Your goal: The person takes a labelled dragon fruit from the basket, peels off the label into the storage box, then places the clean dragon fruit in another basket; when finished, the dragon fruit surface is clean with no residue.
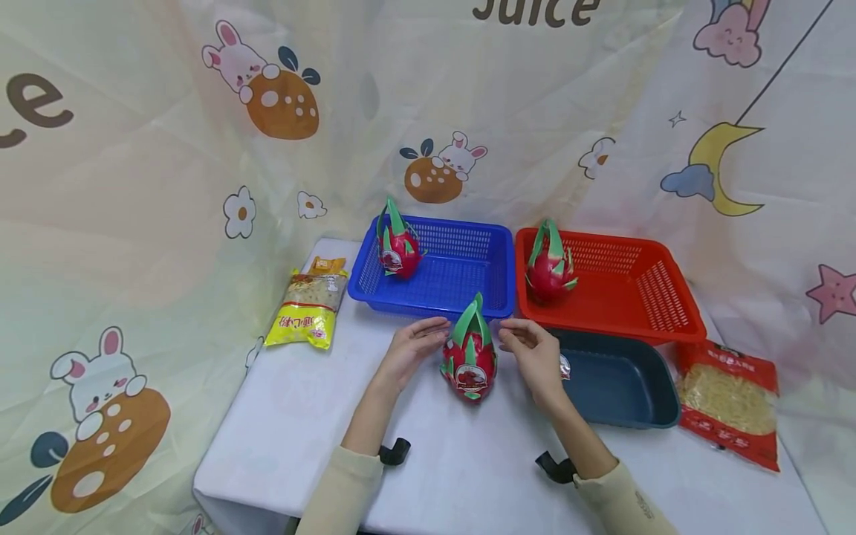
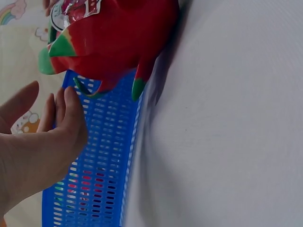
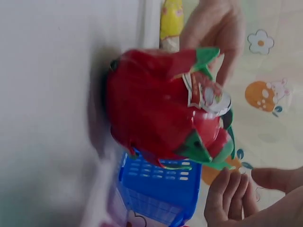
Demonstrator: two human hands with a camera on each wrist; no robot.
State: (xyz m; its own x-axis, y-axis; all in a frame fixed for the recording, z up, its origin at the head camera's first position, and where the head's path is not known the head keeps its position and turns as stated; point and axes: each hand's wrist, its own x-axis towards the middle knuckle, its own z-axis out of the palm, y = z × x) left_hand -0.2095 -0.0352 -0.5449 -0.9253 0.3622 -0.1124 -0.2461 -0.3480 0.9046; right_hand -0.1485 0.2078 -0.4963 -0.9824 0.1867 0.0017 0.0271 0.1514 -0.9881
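A glossy red dragon fruit (image 1: 470, 364) with green leaf tips and a round label stands upright on the white table in the head view. To its left, my left hand (image 1: 416, 348) is held with relaxed fingers beside the green top. My right hand (image 1: 533, 355) mirrors it on the other side, fingers loosely bent. In the left wrist view a small gap shows between the left fingers (image 2: 71, 106) and the fruit (image 2: 118, 40). The right wrist view has the right hand (image 3: 258, 203) apart from the fruit (image 3: 151, 104), near its leafy end. Neither hand holds anything.
Behind the hands, a blue basket (image 1: 461, 279) and a red basket (image 1: 628, 271) each hold another dragon fruit. A dark blue-green tray (image 1: 622, 379) sits right of the right hand. Yellow food bags (image 1: 304, 312) lie at left, a red noodle bag (image 1: 732, 401) at right.
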